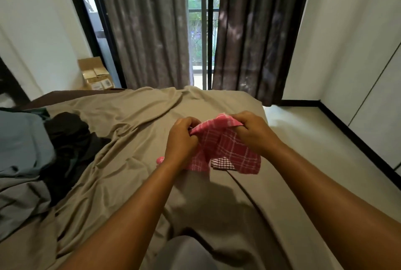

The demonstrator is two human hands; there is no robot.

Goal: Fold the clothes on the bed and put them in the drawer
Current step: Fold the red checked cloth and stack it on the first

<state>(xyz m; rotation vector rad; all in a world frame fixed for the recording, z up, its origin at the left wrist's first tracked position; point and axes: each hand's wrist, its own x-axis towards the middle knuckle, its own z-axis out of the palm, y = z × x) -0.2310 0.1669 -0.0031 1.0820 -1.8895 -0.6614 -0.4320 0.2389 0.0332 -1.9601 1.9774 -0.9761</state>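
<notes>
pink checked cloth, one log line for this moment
step: folding | left hand: grips pink checked cloth | right hand: grips cloth | cloth: over tan bedsheet

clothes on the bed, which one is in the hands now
The pink checked cloth, gripped along its top edge by the left hand and right hand. The black garment and the blue-grey one lie untouched on the left of the bed.

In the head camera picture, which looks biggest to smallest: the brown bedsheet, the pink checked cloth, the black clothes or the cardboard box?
1. brown bedsheet
2. black clothes and pink checked cloth look about alike
3. cardboard box, but it sits farther away, so unsure
</notes>
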